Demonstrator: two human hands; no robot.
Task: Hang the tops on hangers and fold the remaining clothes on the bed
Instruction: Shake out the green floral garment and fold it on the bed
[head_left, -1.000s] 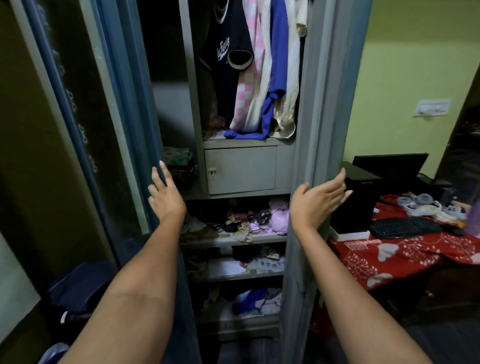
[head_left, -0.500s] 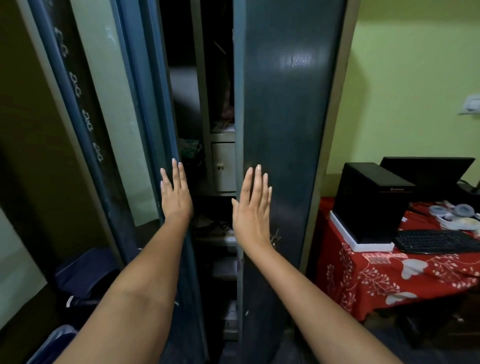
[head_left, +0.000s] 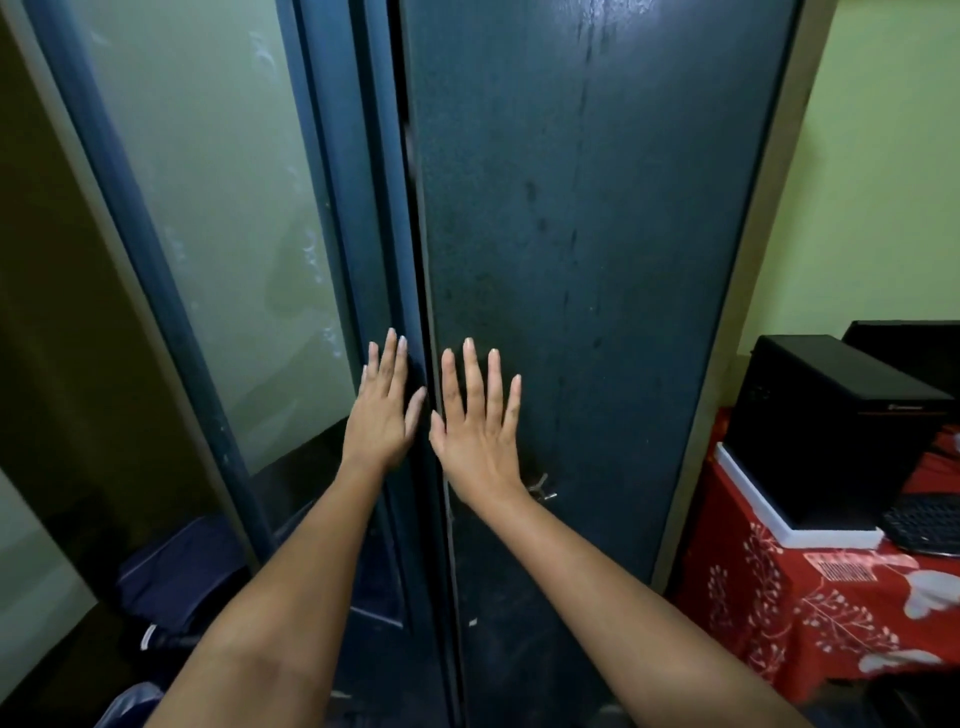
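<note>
Palms lie flat against a dark metal wardrobe, one on each door. The left hand (head_left: 382, 415) presses the inner edge of the left door (head_left: 363, 208), its fingers straight and close together, thumb angled toward the seam. The right hand (head_left: 480, 426) rests on the right door (head_left: 597, 234) just beside that seam, fingers straight and spread apart; neither hand grips anything. The two doors meet with only a thin dark gap between them, so the wardrobe's inside is hidden, and no tops, hangers or other clothes of the task show anywhere in view. A small metal handle (head_left: 540, 488) juts from the right door just past the right wrist. The left door carries a long mirror panel (head_left: 208, 208) reflecting a pale green wall. Low on the left, beside the wardrobe, sits a dark blue bag (head_left: 176, 587). To the right stands a table under a red floral cloth (head_left: 779, 613), holding a black box (head_left: 826, 426) set on a white base, with a black keyboard (head_left: 924, 525) just beside it. Behind the table rises a light green wall (head_left: 883, 182).
</note>
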